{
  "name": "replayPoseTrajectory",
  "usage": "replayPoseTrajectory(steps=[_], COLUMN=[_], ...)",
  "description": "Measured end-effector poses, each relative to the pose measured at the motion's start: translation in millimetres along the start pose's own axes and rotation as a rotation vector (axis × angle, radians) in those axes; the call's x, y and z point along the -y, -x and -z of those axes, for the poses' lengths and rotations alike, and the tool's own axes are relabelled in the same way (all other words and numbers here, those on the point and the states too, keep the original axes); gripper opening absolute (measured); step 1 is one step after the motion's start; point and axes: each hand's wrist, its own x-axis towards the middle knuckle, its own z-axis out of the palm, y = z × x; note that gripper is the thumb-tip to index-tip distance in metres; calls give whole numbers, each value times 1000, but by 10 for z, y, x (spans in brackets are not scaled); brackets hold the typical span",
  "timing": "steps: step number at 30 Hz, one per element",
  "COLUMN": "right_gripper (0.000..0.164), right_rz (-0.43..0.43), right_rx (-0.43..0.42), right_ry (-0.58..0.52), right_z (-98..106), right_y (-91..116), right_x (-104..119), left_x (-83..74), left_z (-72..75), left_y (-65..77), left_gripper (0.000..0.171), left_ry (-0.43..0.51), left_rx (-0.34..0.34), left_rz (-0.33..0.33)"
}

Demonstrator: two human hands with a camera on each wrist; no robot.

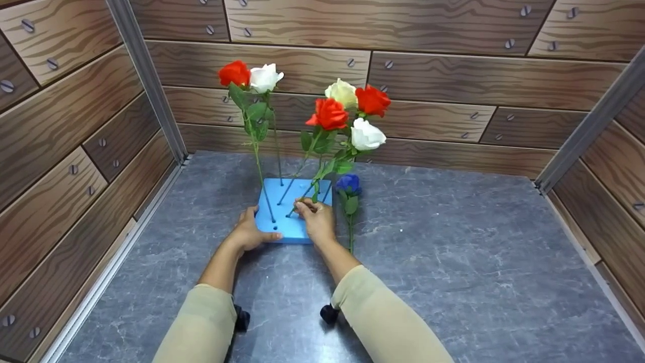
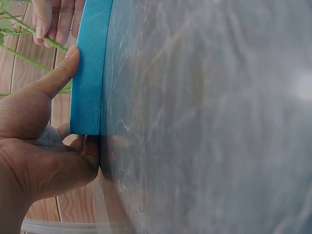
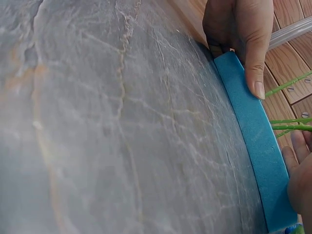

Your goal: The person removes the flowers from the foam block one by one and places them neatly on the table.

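A flat blue foam block (image 1: 297, 233) with holes rests on the table, with several artificial roses standing in it. My left hand (image 1: 249, 233) grips its near left corner, thumb over the top and fingers along the left side. Between thumb and fingers, my right hand (image 1: 317, 219) pinches a green rose stem (image 3: 292, 126) low down, close over the block. Which bloom that stem bears I cannot tell. A red rose (image 1: 235, 74) and a white rose (image 1: 265, 78) rise at the left. Grouped at the right are a cream rose (image 1: 341, 93), red ones and another white rose (image 1: 367, 135).
A blue rose (image 1: 348, 183) lies on the table just right of the block, its stem partly behind my right forearm. The grey marbled table (image 1: 468, 262) is bounded by wood-patterned walls (image 1: 428, 80) with metal corner posts (image 1: 148, 75).
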Motion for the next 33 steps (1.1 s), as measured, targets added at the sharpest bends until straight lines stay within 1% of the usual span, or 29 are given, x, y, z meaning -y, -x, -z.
replayPoseTrajectory(steps=[6, 10, 16, 20, 25, 30, 33], right_gripper=[24, 24, 26, 26, 22, 19, 20], right_rz=[-5, 1, 65, 99, 142, 122, 104], right_rx=[4, -2, -13, -21, -49, -66, -74], right_ry=[-29, -26, 25, 21, 4, -39, -61], right_z=[-14, -7, 11, 22, 22, 18, 26], right_y=[16, 33, 61, 70, 70, 77, 84], right_x=[0, -1, -9, -23, -40, -36, -26], left_x=[2, 8, 5, 1, -3, -6, -11], left_z=[-8, -9, -6, -3, -7, -11, -1], left_y=[26, 28, 15, 11, 17, 16, 13], left_gripper=[119, 119, 118, 118, 119, 120, 120], left_ry=[9, 14, 12, 10, 18, 20, 12], left_rx=[-3, -4, -9, -8, -18, -23, -18], left_rz=[2, -2, -17, -18, -22, -23, -16])
